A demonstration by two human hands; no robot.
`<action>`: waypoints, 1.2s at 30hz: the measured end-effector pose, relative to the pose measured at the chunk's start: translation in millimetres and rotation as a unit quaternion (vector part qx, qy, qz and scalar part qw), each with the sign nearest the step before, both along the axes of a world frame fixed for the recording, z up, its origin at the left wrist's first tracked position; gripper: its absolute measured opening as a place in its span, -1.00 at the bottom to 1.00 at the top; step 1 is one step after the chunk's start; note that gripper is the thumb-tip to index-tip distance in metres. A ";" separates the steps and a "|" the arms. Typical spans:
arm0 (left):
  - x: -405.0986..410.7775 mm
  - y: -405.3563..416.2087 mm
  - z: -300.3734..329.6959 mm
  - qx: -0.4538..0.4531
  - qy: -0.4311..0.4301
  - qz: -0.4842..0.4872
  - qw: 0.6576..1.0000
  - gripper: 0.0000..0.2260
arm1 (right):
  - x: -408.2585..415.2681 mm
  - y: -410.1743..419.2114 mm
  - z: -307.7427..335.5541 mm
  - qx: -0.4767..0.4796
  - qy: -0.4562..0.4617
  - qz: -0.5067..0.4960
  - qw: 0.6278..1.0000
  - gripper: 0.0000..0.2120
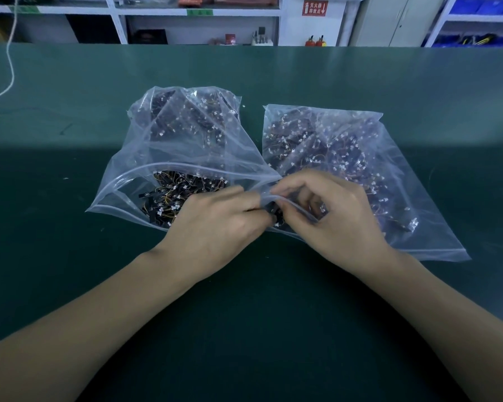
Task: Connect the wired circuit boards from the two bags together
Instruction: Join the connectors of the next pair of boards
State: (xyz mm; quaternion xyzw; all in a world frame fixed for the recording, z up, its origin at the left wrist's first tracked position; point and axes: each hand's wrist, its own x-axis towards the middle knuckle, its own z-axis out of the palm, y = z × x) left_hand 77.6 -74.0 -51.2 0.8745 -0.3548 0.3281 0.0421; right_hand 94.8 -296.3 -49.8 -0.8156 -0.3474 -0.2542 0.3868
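Note:
Two clear zip bags lie side by side on the green table, both full of small black circuit boards with thin wires and white connectors. The left bag point(145, 158) gapes open toward me, with boards point(172, 195) showing in its mouth. The right bag point(389, 181) lies flatter. My left hand point(215, 221) and my right hand point(328, 216) meet between the bags' near corners. My right hand's fingers curl round the right bag's zip edge point(291, 203). My left hand's fingertips pinch at the same spot; what they pinch is hidden.
The green table point(70, 271) spreads wide on every side of the bags. A white cord point(10, 68) hangs down at the far left. Shelving and cabinets stand behind the table's far edge.

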 end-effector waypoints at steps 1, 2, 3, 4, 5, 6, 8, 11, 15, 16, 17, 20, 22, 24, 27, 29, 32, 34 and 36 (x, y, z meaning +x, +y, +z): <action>-0.9 -0.2 0.5 0.005 0.013 0.005 1.000 -0.92 | 0.3 0.2 -1.2 0.002 0.004 -0.001 1.000 -0.77; -1.6 -0.6 1.3 0.009 0.021 0.009 1.000 -0.93 | 0.9 0.3 -2.4 0.004 0.005 -0.004 1.000 -0.77; -2.4 -1.4 2.2 0.015 0.027 0.017 0.999 -0.93 | 1.6 0.0 -3.7 0.007 0.006 -0.005 1.000 -0.76; -2.8 -2.4 3.3 0.027 0.032 0.028 0.999 -0.93 | 2.3 -0.2 -4.9 0.009 0.006 -0.006 1.000 -0.76; -3.1 -3.6 4.0 0.044 0.037 0.042 0.997 -0.94 | 2.8 -0.6 -6.2 0.009 0.009 -0.006 1.000 -0.75; -3.6 -4.8 4.8 0.062 0.041 0.057 0.996 -0.95 | 3.1 -0.7 -7.3 0.009 0.015 -0.005 1.000 -0.75; -4.7 -6.3 5.8 0.065 0.043 0.071 0.994 -0.97 | 3.1 0.0 -9.6 0.010 0.027 -0.004 1.000 -0.75; -4.9 -3.2 5.9 0.031 0.016 0.051 0.998 -0.81 | 3.0 0.9 -11.4 0.009 0.040 -0.009 0.999 -0.75; -6.3 6.1 6.5 -0.013 0.024 -0.009 1.000 -0.89 | 2.2 0.5 -10.4 -0.004 0.042 -0.007 0.999 -0.75; -6.3 8.2 7.7 -0.032 0.032 -0.018 0.999 -0.89 | 1.8 0.8 -10.1 -0.007 0.040 -0.004 0.999 -0.75; -5.6 10.4 9.4 -0.056 0.042 -0.021 0.997 -0.84 | 1.2 1.3 -10.0 -0.010 0.040 -0.003 0.999 -0.74; -2.6 20.1 15.3 -0.092 0.056 0.025 0.994 -0.65 | 0.5 2.9 -9.5 -0.022 0.040 -0.011 0.999 -0.72; 0.8 30.3 17.1 -0.081 0.060 0.088 0.991 -0.62 | 0.3 3.5 -9.5 -0.025 0.039 -0.017 0.999 -0.72; 6.9 40.5 15.2 -0.065 0.056 0.141 0.986 -0.63 | -0.3 3.7 -9.6 -0.025 0.036 -0.017 0.999 -0.70; 15.2 49.6 11.3 -0.067 0.080 0.183 0.977 -0.77 | -0.7 3.8 -9.4 -0.021 0.037 -0.016 0.999 -0.69; 18.2 52.5 11.0 -0.076 0.086 0.181 0.977 -0.86 | -0.5 3.2 -9.2 -0.022 0.038 -0.018 0.999 -0.69; 23.1 55.0 7.0 -0.049 0.094 0.165 0.980 -0.73 | -0.2 2.7 -8.6 -0.023 0.036 -0.022 0.999 -0.69; 23.9 55.0 3.3 -0.028 0.113 0.151 0.982 -0.72 | -0.9 3.1 -8.2 -0.022 0.038 -0.022 0.999 -0.69; 24.2 55.2 -0.2 -0.010 0.119 0.156 0.981 -0.73 | -1.7 3.7 -7.9 -0.021 0.040 -0.019 0.999 -0.69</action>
